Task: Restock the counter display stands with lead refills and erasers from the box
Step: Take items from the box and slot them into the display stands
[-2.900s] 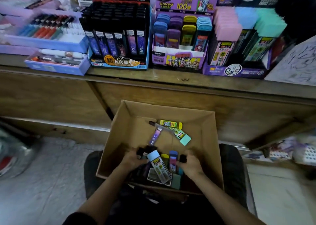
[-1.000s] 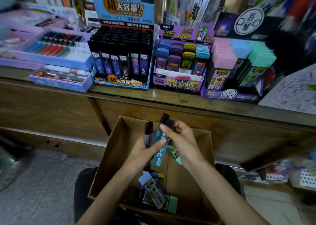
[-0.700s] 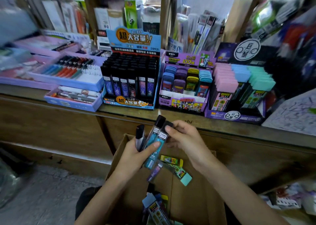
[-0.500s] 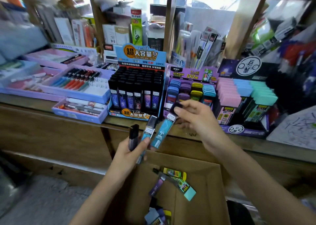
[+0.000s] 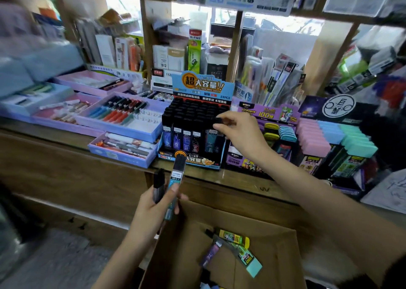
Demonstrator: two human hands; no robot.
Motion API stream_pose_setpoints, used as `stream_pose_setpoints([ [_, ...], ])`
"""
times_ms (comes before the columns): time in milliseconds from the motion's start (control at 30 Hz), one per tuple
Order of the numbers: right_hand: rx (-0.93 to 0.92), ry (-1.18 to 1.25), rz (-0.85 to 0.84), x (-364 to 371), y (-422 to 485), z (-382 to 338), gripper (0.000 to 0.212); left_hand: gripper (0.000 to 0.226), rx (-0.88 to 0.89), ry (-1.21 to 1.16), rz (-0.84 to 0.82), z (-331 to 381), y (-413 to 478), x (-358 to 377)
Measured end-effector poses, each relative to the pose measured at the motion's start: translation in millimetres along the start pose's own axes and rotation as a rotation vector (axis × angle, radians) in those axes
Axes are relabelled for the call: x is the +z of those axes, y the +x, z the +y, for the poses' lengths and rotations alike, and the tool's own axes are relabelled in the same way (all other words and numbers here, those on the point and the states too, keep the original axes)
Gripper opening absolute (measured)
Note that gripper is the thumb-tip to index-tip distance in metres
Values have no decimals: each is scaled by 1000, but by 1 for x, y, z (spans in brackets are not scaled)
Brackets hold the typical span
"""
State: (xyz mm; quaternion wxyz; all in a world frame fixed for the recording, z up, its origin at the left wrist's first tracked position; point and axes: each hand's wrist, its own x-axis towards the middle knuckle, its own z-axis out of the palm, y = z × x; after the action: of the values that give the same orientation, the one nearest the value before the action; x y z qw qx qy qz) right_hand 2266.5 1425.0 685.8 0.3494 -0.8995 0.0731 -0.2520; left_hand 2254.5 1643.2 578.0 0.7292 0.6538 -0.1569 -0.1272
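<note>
My right hand [image 5: 239, 132] pinches the black cap of a teal lead refill tube [image 5: 211, 142] that stands in the front row of the blue lead refill stand [image 5: 195, 121], near its right end. My left hand [image 5: 157, 205] grips two more refill tubes [image 5: 174, 187] upright, above the near left corner of the cardboard box [image 5: 276, 255]. In the box lie a purple refill tube [image 5: 211, 253], a yellow eraser [image 5: 234, 238] and a mint eraser [image 5: 250, 260]. The purple eraser stand [image 5: 263, 139] and the pastel eraser stand [image 5: 338, 143] sit to the right.
Lilac trays of pens [image 5: 118, 115] fill the counter's left part. The wooden counter edge [image 5: 241, 179] runs between the box and the stands. Shelves packed with stationery [image 5: 175, 51] rise behind. A sheet of scribbled paper [image 5: 391, 192] lies at the far right.
Both hands rose out of the box with refill tubes. My right hand took one teal tube from the left hand's bunch and carried it to the blue stand's front row.
</note>
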Motion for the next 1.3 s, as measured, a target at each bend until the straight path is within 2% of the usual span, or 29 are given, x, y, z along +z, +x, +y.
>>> stream_pose_setpoints([
  [233, 50, 28, -48, 10, 9, 4, 29, 32, -8, -18, -32, -1, -1, -4],
  [433, 175, 97, -5, 28, 12, 13, 22, 32, -12, -6, -44, 2, 1, -3],
  [500, 135, -4, -17, 28, 14, 12, 21, 32, -10, 0, -53, 3, 2, -2],
  [600, 71, -261, -104, 22, 12, 6, 35, 35, 11, 2, -51, 6, 1, 3],
  [667, 23, -384, -87, 17, 4, 1, 40, 35, 38, 1, -59, 9, 1, 7],
  [700, 9, -360, -83, 15, -4, -2, 40, 34, 49, -9, -62, 10, 1, 9],
  [767, 62, -48, -186, 12, -24, -9, 35, 32, 59, -39, -72, 13, 1, 15],
  [833, 168, 316, -366, 14, -44, -15, 20, 32, 59, -41, -92, 15, 2, 20],
  [900, 222, 482, -408, 20, -59, -14, 2, 31, 52, -54, -113, 16, 3, 26],
  [1000, 265, 633, -330, 16, -64, -11, 8, 30, 41, -34, -137, 13, 6, 32],
  [1067, 231, 647, -273, 3, -57, -9, 11, 30, 9, 3, -124, 12, 11, 33],
  [1233, 73, 380, -28, -29, -25, -4, 22, 44, -20, 96, -65, 2, 15, 19],
  [1300, 61, 330, 45, -31, -18, 0, 25, 41, -95, 116, -31, -6, 25, 19],
])
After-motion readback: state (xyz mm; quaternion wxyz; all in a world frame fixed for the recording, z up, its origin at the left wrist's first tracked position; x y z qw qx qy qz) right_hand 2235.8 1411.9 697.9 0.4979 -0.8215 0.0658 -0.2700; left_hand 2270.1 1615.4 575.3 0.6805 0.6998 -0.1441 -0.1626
